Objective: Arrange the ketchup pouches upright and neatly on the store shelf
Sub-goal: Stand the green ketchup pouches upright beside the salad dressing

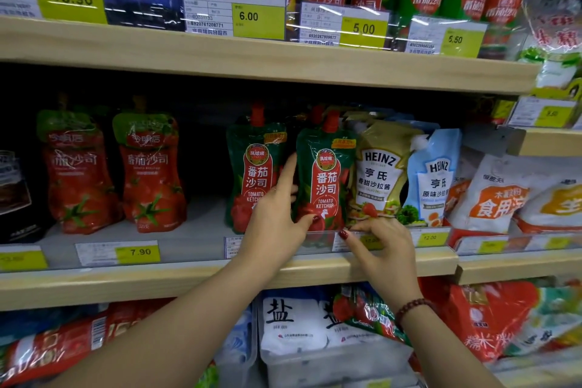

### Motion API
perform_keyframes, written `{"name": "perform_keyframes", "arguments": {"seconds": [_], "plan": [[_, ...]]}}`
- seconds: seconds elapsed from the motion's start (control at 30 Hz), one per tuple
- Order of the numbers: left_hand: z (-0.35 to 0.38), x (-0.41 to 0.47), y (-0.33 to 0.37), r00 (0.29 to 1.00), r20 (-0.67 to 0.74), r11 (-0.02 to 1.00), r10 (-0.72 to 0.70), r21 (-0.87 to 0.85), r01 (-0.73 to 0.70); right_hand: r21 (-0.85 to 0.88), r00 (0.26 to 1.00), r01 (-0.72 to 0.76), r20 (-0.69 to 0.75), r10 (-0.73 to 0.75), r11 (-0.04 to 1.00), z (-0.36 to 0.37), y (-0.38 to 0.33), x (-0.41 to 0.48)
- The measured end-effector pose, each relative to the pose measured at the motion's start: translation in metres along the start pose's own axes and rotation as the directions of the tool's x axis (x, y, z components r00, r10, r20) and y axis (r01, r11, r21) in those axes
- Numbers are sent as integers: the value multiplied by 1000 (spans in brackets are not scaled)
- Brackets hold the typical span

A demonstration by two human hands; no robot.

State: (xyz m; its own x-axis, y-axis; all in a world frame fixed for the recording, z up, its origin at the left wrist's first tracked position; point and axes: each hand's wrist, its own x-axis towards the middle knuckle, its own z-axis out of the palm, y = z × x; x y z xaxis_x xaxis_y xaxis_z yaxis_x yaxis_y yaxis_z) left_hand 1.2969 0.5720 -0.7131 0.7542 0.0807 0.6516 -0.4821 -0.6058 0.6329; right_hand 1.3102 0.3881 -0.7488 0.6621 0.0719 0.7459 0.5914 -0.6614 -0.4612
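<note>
Two green tomato ketchup pouches with red caps stand upright on the middle shelf [157, 280]. My left hand [274, 214] grips the right-hand pouch [326, 173] at its lower left edge, thumb on the front and index finger pointing up between the two pouches. The other green pouch [252, 167] stands just left of it, partly covered by my hand. My right hand [382, 242] sits at the pouch's lower right. Its fingers curl over the clear price rail [318, 242] and its thumb lies on the rail's front. Two red ketchup pouches [78, 173] [151, 173] stand further left.
Heinz salad dressing pouches [381, 173] [436, 179] press against the held pouch on the right, with white bags [491, 198] beyond. A gap lies between the red and green pouches. The upper shelf [252, 53] carries bottles and price tags. Salt bags [293, 321] fill the shelf below.
</note>
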Motion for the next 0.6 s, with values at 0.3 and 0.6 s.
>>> {"name": "perform_keyframes", "arguments": {"seconds": [0.3, 0.6], "plan": [[-9, 8, 8, 982, 146, 930, 120, 330, -162, -6, 1000, 2, -11, -2, 1000, 0, -1, -2], [2, 24, 7, 990, 137, 902, 34, 423, -90, 18, 1000, 5, -6, -5, 1000, -1, -2, -2]]}}
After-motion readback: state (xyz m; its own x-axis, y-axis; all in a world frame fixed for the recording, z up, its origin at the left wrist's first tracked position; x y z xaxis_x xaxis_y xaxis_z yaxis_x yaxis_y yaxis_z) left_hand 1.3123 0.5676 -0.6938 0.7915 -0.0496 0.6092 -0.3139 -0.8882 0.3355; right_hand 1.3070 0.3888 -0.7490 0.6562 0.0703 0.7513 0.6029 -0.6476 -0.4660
